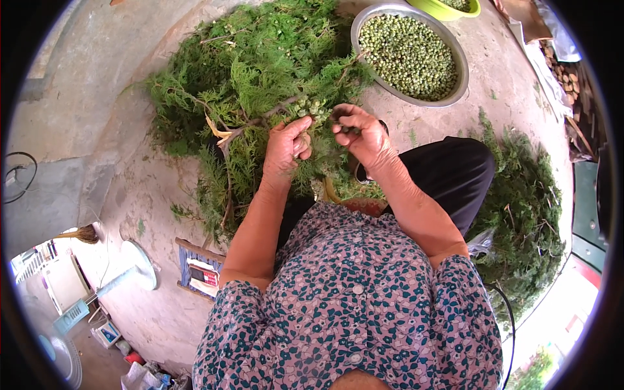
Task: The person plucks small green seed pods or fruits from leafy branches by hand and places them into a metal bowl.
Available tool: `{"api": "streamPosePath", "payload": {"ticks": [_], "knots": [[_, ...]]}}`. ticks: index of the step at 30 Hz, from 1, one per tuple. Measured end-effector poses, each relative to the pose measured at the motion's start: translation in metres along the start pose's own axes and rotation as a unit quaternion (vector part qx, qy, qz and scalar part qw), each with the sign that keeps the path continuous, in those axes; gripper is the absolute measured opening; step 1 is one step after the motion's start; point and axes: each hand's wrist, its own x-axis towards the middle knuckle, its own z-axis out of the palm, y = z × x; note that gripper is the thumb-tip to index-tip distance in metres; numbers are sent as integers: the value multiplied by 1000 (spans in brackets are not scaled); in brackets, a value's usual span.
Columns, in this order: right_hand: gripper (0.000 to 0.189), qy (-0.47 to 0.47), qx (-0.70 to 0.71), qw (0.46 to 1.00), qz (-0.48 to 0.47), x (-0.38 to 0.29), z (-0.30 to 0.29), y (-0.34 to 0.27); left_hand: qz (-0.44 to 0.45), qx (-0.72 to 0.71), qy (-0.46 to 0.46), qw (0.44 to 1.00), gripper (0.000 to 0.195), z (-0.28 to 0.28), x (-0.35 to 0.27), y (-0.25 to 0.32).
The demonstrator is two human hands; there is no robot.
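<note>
My left hand (288,144) grips a green conifer sprig, its thumb beside a cluster of pale green cones (308,107). Just right of that cluster, my right hand (360,129) has its fingers curled around a few small dark green cones. Beneath and beyond both hands spreads a large heap of leafy evergreen branches (253,73). A bare branch with a split, pale broken end (218,130) lies left of my left hand. A wide metal basin (463,73) holding many small round green cones stands on the floor beyond my right hand.
Part of a yellow-green plastic basin (441,13) shows at the top. Another heap of evergreen branches (521,209) lies to the right. On the left are a small stool (200,269), a standing fan (73,312) and a broom (85,234). My bent knee (453,161) is right of my forearm.
</note>
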Motion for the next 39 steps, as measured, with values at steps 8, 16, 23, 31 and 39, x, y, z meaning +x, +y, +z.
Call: {"api": "streamPosePath", "payload": {"ticks": [8, 16, 23, 31, 39], "knots": [[21, -44, 40, 998, 28, -1, 14, 8, -3, 12, -25, 1000, 15, -1, 0, -2], [11, 42, 0, 999, -19, -4, 15, 12, 22, 49, 1, 999, 13, 2, -3, -5], [12, 37, -67, 994, -83, 6, -36, -10, 59, 26, -1, 998, 18, -4, -3, -5], [39, 102, -1, 953, -287, 31, -43, -125, 45, 17, 10, 999, 26, 5, 1, 0], [13, 157, -111, 960, -206, 5, -11, -81, 51, 27, 21, 998, 24, 9, 3, -6]]}}
